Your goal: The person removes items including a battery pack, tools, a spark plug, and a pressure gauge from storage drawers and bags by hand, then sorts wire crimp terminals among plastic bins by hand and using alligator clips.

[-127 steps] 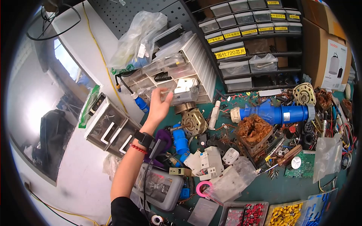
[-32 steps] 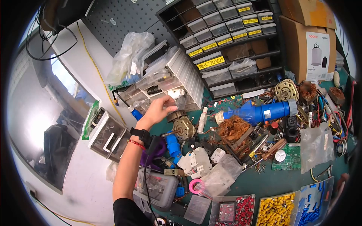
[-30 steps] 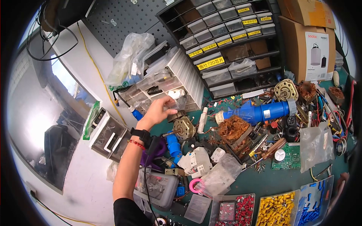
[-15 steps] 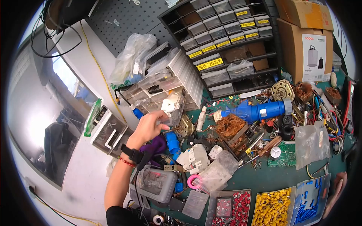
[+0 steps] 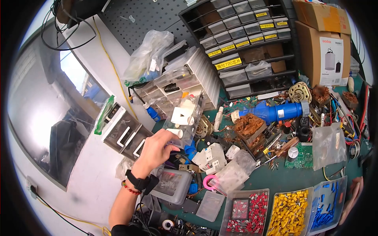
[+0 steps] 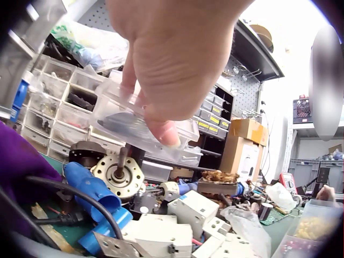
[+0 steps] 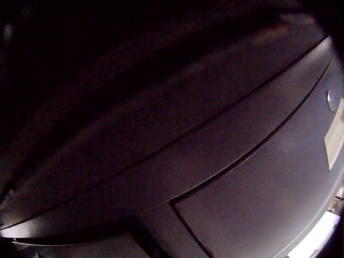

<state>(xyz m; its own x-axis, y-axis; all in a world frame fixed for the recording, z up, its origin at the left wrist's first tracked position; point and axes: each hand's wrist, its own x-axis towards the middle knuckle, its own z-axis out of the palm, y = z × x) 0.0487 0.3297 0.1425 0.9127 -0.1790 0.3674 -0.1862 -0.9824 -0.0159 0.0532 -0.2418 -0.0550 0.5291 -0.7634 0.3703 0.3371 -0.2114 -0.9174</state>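
My left hand point(image 5: 154, 152) grips the near end of a clear plastic drawer point(image 5: 197, 115) between thumb and fingers. White parts, some of them round, lie inside the drawer, which tilts in front of a white drawer cabinet point(image 5: 205, 84). In the left wrist view the hand point(image 6: 174, 59) is above the same drawer point(image 6: 121, 124), thumb on its side, with the metal motor-like part point(image 6: 119, 174) below. At the far right edge my right hand point(image 5: 353, 198) is partly visible, fingers loosely extended, beside the tray of blue pieces; nothing shows in it.
Trays of red point(image 5: 258, 212), yellow point(image 5: 289, 212) and blue pieces point(image 5: 323, 217) line the front. A blue connector point(image 5: 271, 113), rusty block point(image 5: 249, 126), tools and loose wires cover the bench. A black drawer rack point(image 5: 258, 89) stands behind. The right wrist view is mostly dark surfaces.
My left hand has drawn the clear drawer out of the cabinet, toward me and down, exposing more of its white contents. The right hand has come into view at the right edge.
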